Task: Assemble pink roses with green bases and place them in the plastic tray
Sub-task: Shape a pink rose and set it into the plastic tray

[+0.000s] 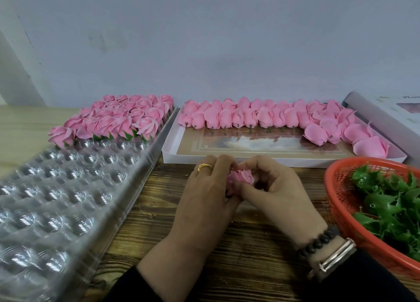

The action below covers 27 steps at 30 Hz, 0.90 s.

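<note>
Nearest me are my own two forearms in dark sleeves, meeting over the wooden table (204,245). From there I take the scene by size. The plastic tray (56,199) lies out past my left fingers, its far rows filled with finished roses (118,117), its nearer cups bare. Beyond my fingertips sits the white box (281,160) of loose pink buds (261,117). Just off my right fingers is the red basket (341,201) of green bases (386,201).

My left hand (204,194) curls round the lower part of the rose (241,179), fingers closed on it. My right hand (275,188) pinches its petals, thumb and forefinger drawn in against the bloom. So the rose sits between both sets of fingertips, well short of the tray. Whether a green base is already on it I cannot tell; my fingers hide its underside.

I judge the risks to be these: pressing too hard could crease or tear the soft petals; if the base is only half seated, it could slip off on the way across; and a careless reach left could knock the finished roses out of their cups.
</note>
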Each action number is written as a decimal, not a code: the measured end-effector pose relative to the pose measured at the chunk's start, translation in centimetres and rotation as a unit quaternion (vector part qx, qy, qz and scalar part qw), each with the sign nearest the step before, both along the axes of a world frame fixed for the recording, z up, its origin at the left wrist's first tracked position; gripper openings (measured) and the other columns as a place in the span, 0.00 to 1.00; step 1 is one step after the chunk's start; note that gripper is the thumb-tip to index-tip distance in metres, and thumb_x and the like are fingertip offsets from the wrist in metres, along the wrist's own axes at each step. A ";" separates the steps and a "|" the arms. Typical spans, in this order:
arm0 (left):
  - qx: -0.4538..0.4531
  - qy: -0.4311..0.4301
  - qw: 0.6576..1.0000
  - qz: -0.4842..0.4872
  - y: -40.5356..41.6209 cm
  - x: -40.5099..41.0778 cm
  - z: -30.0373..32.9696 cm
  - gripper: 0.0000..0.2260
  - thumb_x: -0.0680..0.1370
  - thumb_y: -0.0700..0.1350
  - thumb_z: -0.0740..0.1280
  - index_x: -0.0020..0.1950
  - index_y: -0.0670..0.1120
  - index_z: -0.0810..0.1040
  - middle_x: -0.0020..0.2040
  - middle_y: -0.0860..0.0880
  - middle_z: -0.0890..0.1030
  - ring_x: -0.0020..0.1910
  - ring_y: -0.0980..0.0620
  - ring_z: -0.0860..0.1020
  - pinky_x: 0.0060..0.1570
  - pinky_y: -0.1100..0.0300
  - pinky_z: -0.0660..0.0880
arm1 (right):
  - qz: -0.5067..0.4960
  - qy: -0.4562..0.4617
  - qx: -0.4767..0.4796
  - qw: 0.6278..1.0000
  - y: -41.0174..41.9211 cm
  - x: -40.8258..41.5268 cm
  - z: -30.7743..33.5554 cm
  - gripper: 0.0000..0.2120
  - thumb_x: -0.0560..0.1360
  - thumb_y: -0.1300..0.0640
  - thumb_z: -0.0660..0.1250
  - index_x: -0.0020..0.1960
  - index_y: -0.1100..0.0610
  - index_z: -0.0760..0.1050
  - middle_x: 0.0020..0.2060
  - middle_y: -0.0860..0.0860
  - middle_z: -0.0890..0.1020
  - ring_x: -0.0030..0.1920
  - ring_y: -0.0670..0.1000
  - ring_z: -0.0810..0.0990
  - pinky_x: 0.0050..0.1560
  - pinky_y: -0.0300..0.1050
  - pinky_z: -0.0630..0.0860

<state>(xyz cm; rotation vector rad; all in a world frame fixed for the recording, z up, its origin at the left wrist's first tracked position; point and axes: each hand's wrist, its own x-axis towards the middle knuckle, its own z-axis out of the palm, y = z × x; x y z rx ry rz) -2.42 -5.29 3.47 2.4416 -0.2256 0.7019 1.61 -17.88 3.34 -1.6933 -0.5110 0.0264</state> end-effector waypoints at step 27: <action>-0.269 -0.079 0.953 0.113 8.6 3.6 7.8 0.15 0.68 0.37 0.74 0.44 0.50 0.70 0.39 0.54 0.71 0.36 0.59 0.70 0.36 0.70 0.70 | -0.029 -0.101 -0.040 0.994 0.5 -0.2 -1.3 0.17 0.69 0.38 0.57 0.53 0.44 0.73 0.39 0.44 0.76 0.36 0.48 0.76 0.41 0.48 0.76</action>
